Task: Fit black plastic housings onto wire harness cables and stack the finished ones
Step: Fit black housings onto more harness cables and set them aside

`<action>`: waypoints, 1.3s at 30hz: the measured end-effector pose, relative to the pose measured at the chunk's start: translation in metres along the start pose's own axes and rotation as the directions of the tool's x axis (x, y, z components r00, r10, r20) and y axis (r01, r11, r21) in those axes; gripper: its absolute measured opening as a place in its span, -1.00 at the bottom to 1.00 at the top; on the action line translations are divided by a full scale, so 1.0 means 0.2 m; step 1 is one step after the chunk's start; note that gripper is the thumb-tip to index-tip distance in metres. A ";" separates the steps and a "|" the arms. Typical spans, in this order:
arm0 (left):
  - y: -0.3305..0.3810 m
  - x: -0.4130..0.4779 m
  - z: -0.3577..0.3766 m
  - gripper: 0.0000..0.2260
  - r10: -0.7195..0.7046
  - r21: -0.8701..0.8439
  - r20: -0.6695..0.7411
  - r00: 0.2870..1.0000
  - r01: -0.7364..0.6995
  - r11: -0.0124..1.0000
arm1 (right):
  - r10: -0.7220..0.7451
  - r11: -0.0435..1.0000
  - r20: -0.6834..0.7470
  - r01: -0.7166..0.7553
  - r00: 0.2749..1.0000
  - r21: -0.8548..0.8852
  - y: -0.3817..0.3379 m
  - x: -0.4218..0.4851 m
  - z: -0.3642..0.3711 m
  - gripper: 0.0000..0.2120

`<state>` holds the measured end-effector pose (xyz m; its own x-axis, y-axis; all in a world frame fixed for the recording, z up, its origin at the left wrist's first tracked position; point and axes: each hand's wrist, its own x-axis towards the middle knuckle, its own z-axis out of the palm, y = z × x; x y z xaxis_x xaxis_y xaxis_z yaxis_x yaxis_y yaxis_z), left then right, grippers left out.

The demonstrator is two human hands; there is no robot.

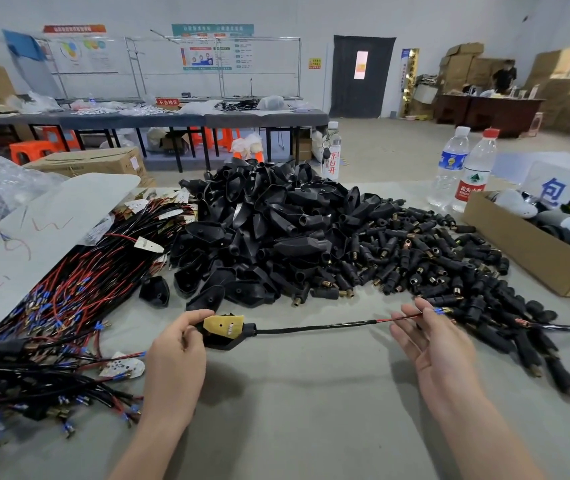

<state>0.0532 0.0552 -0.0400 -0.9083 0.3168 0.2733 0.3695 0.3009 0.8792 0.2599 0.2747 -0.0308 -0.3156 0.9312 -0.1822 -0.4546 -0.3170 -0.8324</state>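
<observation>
Both bare forearms reach forward over the grey cloth-covered surface point(311, 417) from its near edge. The left hand point(176, 344) is turned knuckles-up, its grip closed around a black plastic housing point(228, 342) with a yellowish circuit board point(222, 326) seated in its open top. A black sheathed cable point(314, 328) runs out of the housing's neck to the right, held clear of the surface. The right hand point(430, 341) has its palm turned inward and its fingers mostly straight. Its grip looks like a light pinch of thumb and forefinger on the cable's red wire end, with the blue-sleeved terminal point(442, 310) poking out just beyond. A heap of loose black housings point(259, 230) lies toward the far edge. Small black brass-tipped plugs point(432, 268) spread toward the right edge beside an open cardboard box point(519, 254). Red-and-black wire harnesses point(68, 292) fan along the left edge.
</observation>
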 end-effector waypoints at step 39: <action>0.22 -0.31 0.60 -0.95 0.231 -0.185 0.386 0.893 -0.170 0.968 | -0.376 -0.203 0.247 0.181 0.893 -0.962 0.01 0.08 -0.15 -0.63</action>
<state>0.1482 0.1564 -0.0647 -0.6500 0.6997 0.2966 0.4759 0.0705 0.8767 0.2796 0.2935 -0.0518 -0.3163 0.9065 0.2797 0.8367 0.4056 -0.3680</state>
